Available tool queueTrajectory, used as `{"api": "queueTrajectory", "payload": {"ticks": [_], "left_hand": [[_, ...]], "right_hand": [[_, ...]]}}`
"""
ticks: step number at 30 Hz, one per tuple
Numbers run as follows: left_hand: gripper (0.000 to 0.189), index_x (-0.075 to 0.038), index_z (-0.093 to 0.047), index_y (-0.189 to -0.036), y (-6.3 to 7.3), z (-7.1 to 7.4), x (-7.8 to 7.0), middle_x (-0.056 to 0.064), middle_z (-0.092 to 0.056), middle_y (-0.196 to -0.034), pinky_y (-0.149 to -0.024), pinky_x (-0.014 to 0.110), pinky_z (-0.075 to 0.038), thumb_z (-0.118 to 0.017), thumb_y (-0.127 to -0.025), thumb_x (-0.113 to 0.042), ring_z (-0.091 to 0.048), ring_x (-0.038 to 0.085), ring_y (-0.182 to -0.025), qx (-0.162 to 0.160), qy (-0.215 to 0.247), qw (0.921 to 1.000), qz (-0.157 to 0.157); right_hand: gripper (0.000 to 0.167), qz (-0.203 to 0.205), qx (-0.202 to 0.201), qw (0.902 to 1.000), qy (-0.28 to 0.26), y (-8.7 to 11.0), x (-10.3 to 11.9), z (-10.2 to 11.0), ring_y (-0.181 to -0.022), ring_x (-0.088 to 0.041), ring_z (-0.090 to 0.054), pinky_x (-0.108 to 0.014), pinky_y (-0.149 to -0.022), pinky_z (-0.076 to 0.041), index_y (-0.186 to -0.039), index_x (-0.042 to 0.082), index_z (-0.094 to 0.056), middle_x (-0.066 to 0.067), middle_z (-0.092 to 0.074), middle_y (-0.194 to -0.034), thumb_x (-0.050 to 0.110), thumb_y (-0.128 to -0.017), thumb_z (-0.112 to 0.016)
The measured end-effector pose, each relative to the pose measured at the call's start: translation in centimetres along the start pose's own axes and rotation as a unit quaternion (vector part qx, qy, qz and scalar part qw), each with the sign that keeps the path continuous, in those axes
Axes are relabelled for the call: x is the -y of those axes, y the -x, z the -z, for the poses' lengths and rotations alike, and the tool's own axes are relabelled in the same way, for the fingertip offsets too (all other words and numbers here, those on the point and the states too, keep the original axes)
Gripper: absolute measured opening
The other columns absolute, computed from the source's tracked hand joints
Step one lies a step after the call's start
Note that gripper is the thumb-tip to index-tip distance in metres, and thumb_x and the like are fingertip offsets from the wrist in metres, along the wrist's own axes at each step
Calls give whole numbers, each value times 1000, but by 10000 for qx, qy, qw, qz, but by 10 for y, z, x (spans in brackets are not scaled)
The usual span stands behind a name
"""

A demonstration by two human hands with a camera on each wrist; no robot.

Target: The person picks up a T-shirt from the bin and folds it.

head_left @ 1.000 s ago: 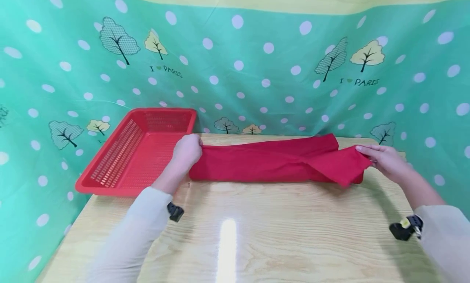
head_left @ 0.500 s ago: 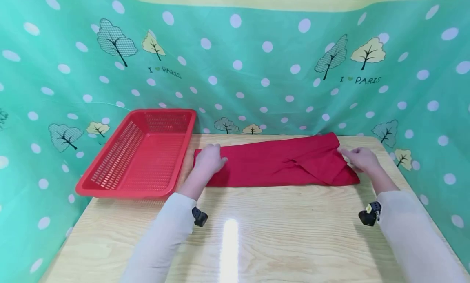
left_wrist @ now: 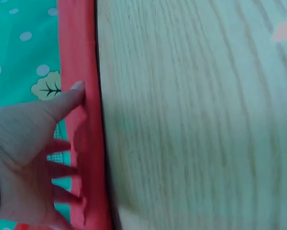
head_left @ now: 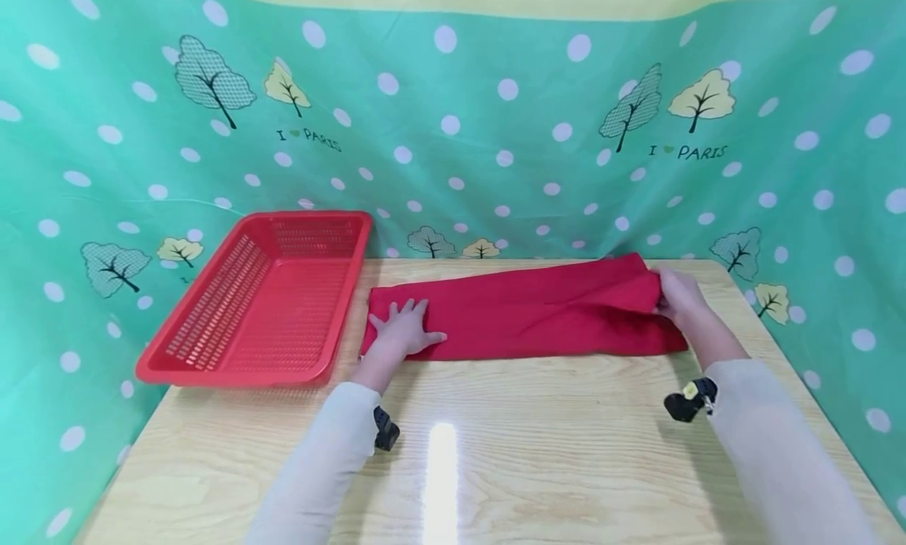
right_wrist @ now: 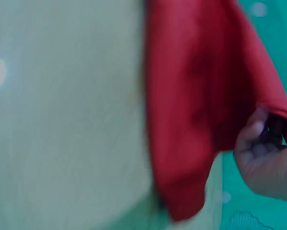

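Note:
A long folded red cloth (head_left: pixel 495 313) stretches across the back of the table, with a few creases toward its right end. On its left end rests my left hand (head_left: pixel 405 329), fingers spread. The left wrist view shows the thumb and fingertips of that left hand (left_wrist: pixel 26 153) against the cloth (left_wrist: pixel 88 124). At the far right my right hand (head_left: pixel 683 297) pinches an edge of the cloth and holds it lifted. From the right wrist, the thumb of the right hand (right_wrist: pixel 268 165) shows at the raised edge of the cloth (right_wrist: pixel 182 115), and a lower layer hangs below it.
A red plastic basket (head_left: pixel 340 325) with slotted sides stands left of the cloth, close to its end. Both lie on a light wooden table (head_left: pixel 552 443). Behind hangs a green dotted curtain (head_left: pixel 467 175) printed with trees.
The right hand has moved left and brought the cloth's loose right corner inward and back. The left hand has let go of the left end and now lies spread on it.

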State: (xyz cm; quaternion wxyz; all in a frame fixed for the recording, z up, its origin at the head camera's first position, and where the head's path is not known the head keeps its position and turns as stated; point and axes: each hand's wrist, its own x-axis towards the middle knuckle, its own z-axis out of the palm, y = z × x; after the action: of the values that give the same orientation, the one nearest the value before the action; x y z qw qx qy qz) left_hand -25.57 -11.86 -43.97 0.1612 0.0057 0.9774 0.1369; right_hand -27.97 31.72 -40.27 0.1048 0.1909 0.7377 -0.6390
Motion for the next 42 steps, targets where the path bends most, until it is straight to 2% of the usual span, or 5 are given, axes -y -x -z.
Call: {"api": "queueTrajectory", "payload": {"ticks": [9, 16, 24, 33, 42], "left_hand": [[103, -8, -12, -151, 8, 6, 9, 18, -10, -157, -107, 70, -3, -62, -77, -60, -2, 47, -142, 47, -460, 9944, 951], [89, -16, -12, -152, 6, 1, -4, 17, -7, -158, -111, 65, -5, -57, -85, -55, 2, 44, -143, -312, -106, 9995, 3], [82, -34, -8, -150, 1, -13, -4, 5, -1, -160, -108, 69, -1, -50, -86, -61, 6, 40, -144, 579, -288, 9956, -683], [98, -29, -1, -151, -1, 1, -8, 12, 3, -159, -107, 70, 0, -58, -79, -63, 8, 45, -142, 693, -88, 9975, -105], [84, -37, -3, -150, -8, -21, -43, 5, 2, -160, -107, 70, 2, -46, -85, -66, 10, 39, -144, 459, -497, 9923, -1038]], "right_hand": [[61, -663, 1075, 8940, -4300, -16, 23, -24, -143, -1, -6, -20, -116, -10, -147, 38, -5, 14, -3, -157, 48, -96, -38], [72, 1052, 159, 9939, 297, -18, -8, -37, -142, -37, -18, -45, -116, -20, -151, 8, -6, -21, -9, -156, 51, -98, -29], [77, 1725, 347, 8047, 5670, -14, -45, -38, -133, -57, -15, -62, -107, -22, -144, -5, -24, -41, -17, -144, 52, -95, -39], [90, 1262, 250, 8116, 5699, 3, -52, -23, -132, -59, -3, -73, -102, -12, -151, 12, 0, -37, 6, -148, 69, -89, -32], [79, 2533, 666, 7514, 6056, 0, -50, -75, -142, -45, -1, -68, -108, -6, -151, 32, -8, -16, 6, -158, 66, -88, -41]]}}
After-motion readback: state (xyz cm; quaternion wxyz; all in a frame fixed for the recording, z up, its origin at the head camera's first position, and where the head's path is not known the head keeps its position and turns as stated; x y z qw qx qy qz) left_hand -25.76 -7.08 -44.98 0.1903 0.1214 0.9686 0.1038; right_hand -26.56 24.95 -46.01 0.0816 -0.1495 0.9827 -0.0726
